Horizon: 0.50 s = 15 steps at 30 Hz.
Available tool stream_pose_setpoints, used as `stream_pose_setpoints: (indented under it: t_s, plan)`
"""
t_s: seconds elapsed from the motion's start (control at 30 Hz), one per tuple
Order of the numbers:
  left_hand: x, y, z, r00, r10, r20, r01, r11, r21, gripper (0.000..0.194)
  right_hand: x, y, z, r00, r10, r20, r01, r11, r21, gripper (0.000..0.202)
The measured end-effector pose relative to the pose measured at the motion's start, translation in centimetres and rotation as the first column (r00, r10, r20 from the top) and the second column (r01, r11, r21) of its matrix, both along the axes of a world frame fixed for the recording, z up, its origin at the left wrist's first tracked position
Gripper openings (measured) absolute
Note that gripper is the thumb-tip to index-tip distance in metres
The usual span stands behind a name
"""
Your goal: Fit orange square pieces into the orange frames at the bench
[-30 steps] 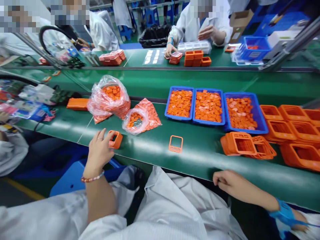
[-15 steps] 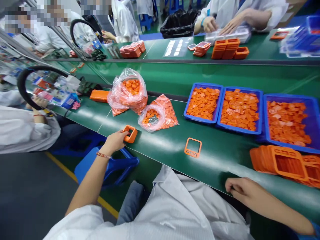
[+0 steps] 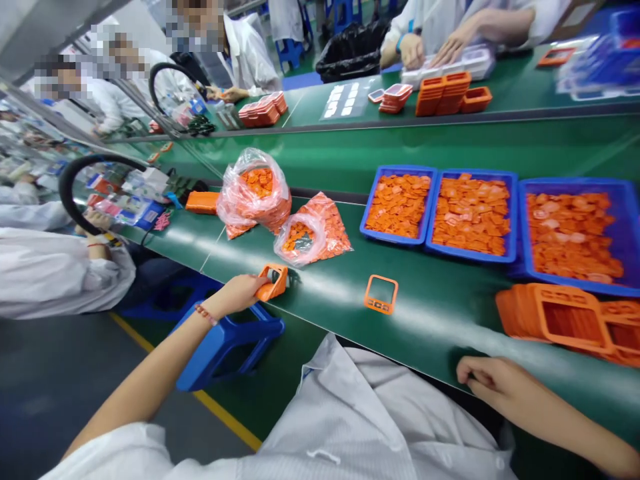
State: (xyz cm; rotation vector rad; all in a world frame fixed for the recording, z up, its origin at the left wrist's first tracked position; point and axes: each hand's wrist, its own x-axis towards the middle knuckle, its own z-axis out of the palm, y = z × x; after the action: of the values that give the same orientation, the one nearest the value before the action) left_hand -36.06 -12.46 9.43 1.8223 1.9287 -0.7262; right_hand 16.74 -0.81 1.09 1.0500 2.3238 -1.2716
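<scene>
So the left hand (image 3: 244, 291) has its grip closed round the left side of a small stack of orange rectangular plastic frames (image 3: 281, 283), with most of the stack poking out to the right past the fingers. It's tilted, right at the near edge of the worktop, and I honestly can't tell if it's resting or slightly raised. Right hand (image 3: 487, 373) is just a loose curled fist by the same edge, near a single thin orange plastic frame (image 3: 381, 300) lying flat, which sits between the two hands. The worktop (image 3: 320, 293) is shiny dark green. Behind the stack are a bunched clear plastic bag of orange pieces (image 3: 263, 213) and a flatter clear bag of orange pieces (image 3: 333, 233); further right, three blue plastic trays (image 3: 470, 256) stand in a row full of flat orange bits, with a leaning pile of orange frames (image 3: 517, 310) in front of the last one. Down left there's a blue plastic stool (image 3: 205, 357) beside a yellow floor line (image 3: 225, 417). People in white coats work across the line, one with both hands on a white tray (image 3: 473, 63).
</scene>
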Motion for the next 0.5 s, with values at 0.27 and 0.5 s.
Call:
stream_pose_setpoints:
  t_s: [0.27,0.5]
  plan:
    - [11.8,6.3,6.3,0.956,-0.254,0.144,0.236,0.963,0.130,0.039,1.1,-0.1,3.1,0.999,-0.038,-0.016,0.039,0.999,0.026,0.026]
    - [33.0,16.7,11.4,0.731,-0.628,0.265,0.499,0.758,0.419,0.042,5.3,-1.1,3.1,0.995,-0.087,-0.054,0.092,0.992,0.085,0.029]
